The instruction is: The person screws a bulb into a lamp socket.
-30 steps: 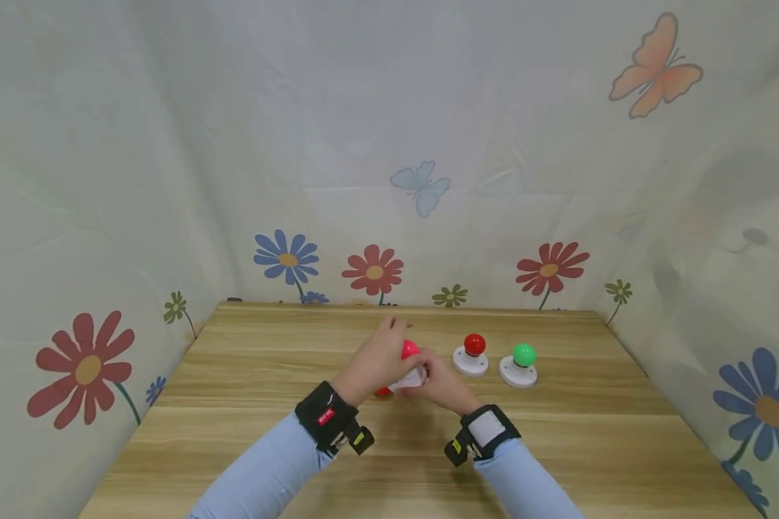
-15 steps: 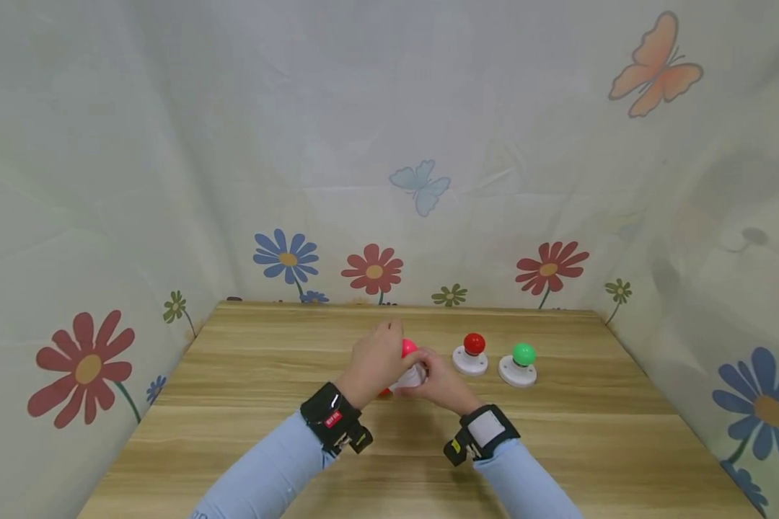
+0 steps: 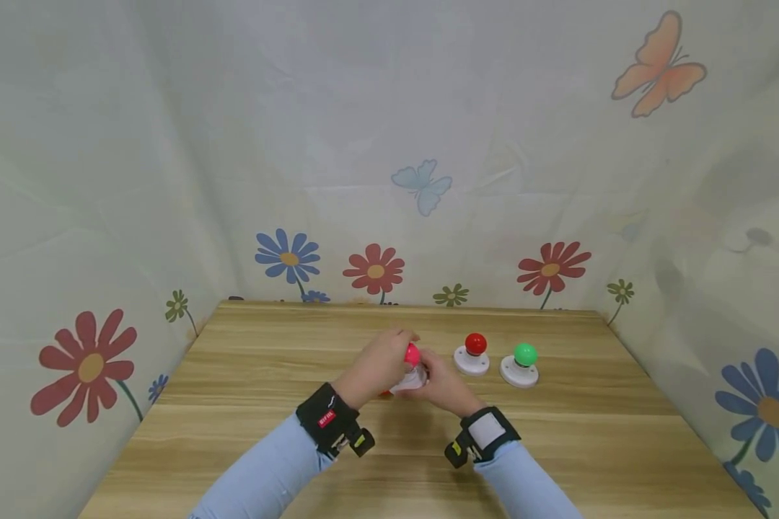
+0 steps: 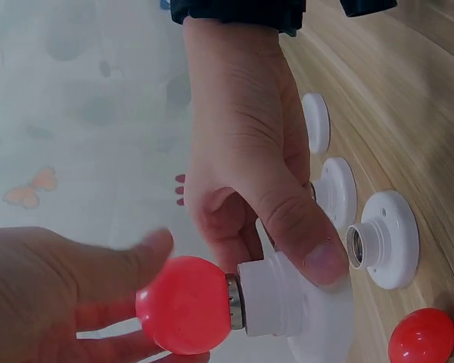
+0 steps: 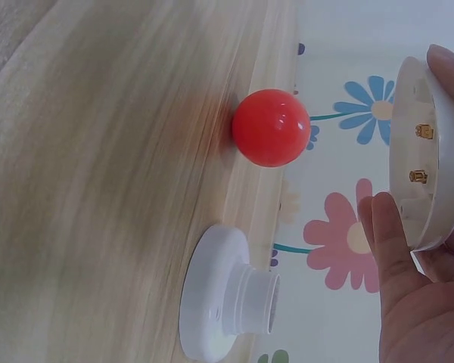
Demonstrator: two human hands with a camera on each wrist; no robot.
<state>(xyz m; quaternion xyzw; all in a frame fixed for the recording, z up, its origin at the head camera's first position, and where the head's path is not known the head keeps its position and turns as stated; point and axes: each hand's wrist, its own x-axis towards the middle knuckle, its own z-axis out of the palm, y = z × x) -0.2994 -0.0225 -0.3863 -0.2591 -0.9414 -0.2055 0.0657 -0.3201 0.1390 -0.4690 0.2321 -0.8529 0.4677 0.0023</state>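
My left hand [image 3: 375, 362] has its fingers around a pink round light bulb [image 4: 185, 306], thumb blurred at the bulb's upper edge. The bulb's metal base stands at the mouth of a white lamp socket [image 4: 271, 296], with some metal showing. My right hand [image 3: 446, 386] grips that socket by its round base, thumb on one side and fingers on the other. In the right wrist view the base's hollow underside [image 5: 408, 155] shows brass terminals. A loose red bulb [image 5: 271, 128] lies on the table below the hands, near an upright white socket [image 5: 212, 299] with no bulb in it.
To the right of my hands, a red bulb [image 3: 475, 344] and a green bulb [image 3: 526, 354] stand in white sockets on the wood-grain table [image 3: 285, 339]. A flower-printed cloth [image 3: 337, 144] hangs behind the table and along both sides.
My left hand has turned slightly over the pink bulb, its fingers shifting right and down, so more of the bulb shows. My right hand keeps its hold on the socket, nearly still.
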